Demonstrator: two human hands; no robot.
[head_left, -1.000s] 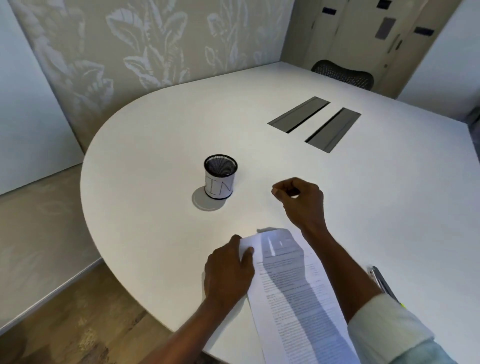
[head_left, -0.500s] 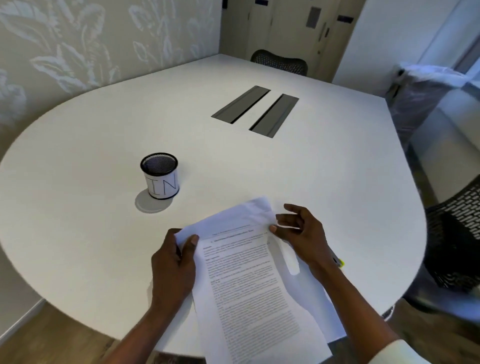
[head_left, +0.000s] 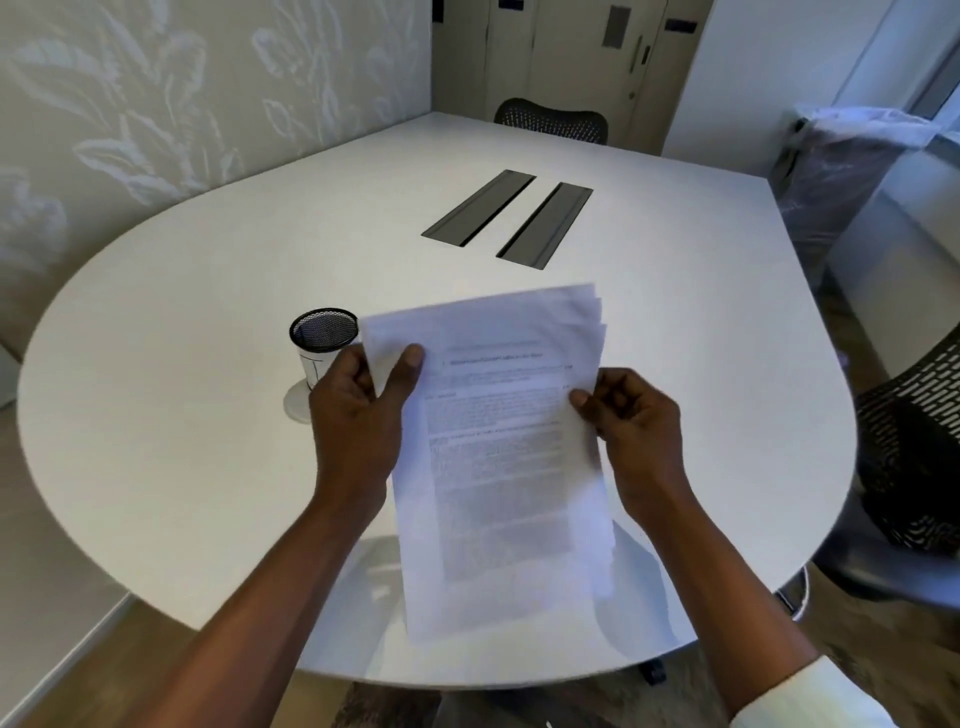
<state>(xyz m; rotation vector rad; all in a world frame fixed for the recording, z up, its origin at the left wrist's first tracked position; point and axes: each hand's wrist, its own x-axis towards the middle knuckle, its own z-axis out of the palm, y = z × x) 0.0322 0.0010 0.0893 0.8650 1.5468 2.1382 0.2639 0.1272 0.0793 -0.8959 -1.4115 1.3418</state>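
A sheaf of printed paper sheets (head_left: 498, 447) is lifted off the white table (head_left: 208, 364) and tilted toward me. My left hand (head_left: 358, 410) grips its upper left edge, thumb on the front and fingers behind. My right hand (head_left: 631, 415) pinches the right edge with curled fingers. The sheets fan slightly at the top right corner. A black mesh pen cup (head_left: 322, 343) with a white label stands just left of the paper, partly hidden by my left hand.
Two dark cable slots (head_left: 506, 218) lie in the table's middle. A black mesh chair (head_left: 914, 467) stands at the right, another chair (head_left: 550, 117) at the far end. A bin with a plastic liner (head_left: 852, 171) is at the far right.
The sheets lay flat on the table under both hands; now both hands have gathered them and raised them off the surface. The view has swung to the right.
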